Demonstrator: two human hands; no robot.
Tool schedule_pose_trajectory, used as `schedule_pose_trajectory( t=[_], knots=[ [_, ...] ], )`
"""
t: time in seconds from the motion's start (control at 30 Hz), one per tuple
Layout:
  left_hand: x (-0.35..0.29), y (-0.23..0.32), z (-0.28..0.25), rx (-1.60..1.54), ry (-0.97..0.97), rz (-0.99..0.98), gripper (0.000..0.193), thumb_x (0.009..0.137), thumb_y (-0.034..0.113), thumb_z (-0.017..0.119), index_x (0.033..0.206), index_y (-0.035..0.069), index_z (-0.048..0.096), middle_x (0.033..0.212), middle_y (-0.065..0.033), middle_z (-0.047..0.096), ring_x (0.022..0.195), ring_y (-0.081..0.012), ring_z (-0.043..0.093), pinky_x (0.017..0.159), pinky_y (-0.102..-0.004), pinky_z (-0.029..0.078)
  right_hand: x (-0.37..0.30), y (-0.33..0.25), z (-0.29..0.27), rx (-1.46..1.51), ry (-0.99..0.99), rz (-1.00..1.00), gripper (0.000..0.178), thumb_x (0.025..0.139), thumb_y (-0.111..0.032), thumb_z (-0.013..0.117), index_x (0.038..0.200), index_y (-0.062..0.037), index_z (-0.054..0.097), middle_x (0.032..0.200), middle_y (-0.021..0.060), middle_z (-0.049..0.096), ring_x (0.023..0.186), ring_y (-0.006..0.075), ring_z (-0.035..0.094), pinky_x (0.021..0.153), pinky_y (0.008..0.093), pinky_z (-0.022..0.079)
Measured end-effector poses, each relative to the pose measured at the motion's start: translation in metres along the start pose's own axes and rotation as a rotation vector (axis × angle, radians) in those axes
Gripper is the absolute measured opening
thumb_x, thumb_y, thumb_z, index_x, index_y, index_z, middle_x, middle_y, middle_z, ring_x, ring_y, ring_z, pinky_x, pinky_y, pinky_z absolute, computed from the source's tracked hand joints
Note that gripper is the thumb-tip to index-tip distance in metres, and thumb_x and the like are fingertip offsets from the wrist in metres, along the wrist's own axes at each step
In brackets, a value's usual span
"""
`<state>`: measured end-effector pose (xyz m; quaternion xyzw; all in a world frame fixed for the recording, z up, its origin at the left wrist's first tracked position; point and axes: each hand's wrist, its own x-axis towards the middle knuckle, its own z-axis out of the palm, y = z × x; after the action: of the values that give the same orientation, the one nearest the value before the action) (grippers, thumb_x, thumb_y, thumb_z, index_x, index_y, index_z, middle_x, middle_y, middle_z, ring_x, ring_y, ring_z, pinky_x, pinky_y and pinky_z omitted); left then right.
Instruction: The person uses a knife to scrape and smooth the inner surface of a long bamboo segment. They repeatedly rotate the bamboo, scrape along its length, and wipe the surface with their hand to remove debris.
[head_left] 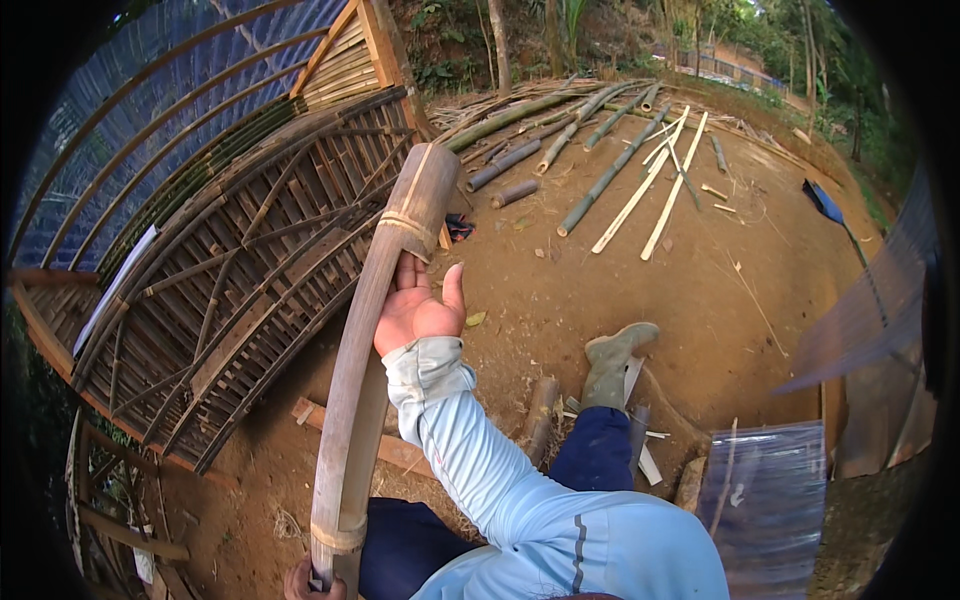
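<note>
A thick brown bamboo piece slants up from the lower left, with a long section cut out of its side between two nodes. My right hand, palm up, is at the upper end of the cut. Its fingers are stretched toward the bamboo and the thumb stands apart; the fingertips are partly hidden at the notch. At the bottom edge, my left hand is closed around the bamboo's lower end. Something small and dark shows by its fingers, too little to name. My right arm has a light blue sleeve with a grey cuff.
To the left stands a slatted bamboo structure beside clear corrugated sheeting. Bamboo poles and pale split strips lie ahead on brown soil. My booted foot is near a short bamboo piece. Transparent sheets lie at right.
</note>
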<state>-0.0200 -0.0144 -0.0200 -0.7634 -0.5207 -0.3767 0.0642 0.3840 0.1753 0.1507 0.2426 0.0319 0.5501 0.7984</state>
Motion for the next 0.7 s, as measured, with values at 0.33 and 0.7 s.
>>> schedule_pose_trajectory(
  t=[0.33, 0.7],
  knots=[
    [-0.017, -0.030, -0.004, 0.011, -0.043, 0.023, 0.051, 0.055, 0.019, 0.075, 0.102, 0.000, 0.068, 0.085, -0.0200, 0.066, 0.076, -0.0409, 0.063, 0.071, -0.0491, 0.051, -0.011, 0.005, -0.013, 0.026, -0.050, 0.003, 0.067, 0.101, -0.058, 0.046, 0.150, -0.0118, 0.041, 0.153, 0.0019, 0.048, 0.140, 0.0285, 0.040, 0.118, 0.0513, 0.027],
    [-0.002, -0.033, 0.001, -0.067, -0.113, -0.059, 0.051, 0.056, 0.026, 0.075, 0.099, 0.000, 0.070, 0.083, -0.0197, 0.067, 0.075, -0.0377, 0.065, 0.069, -0.0457, 0.053, -0.007, 0.013, -0.012, -0.063, -0.177, -0.067, 0.071, 0.100, -0.057, 0.047, 0.154, -0.0114, 0.035, 0.155, 0.0023, 0.046, 0.141, 0.0290, 0.039, 0.119, 0.0507, 0.026]
  ],
)
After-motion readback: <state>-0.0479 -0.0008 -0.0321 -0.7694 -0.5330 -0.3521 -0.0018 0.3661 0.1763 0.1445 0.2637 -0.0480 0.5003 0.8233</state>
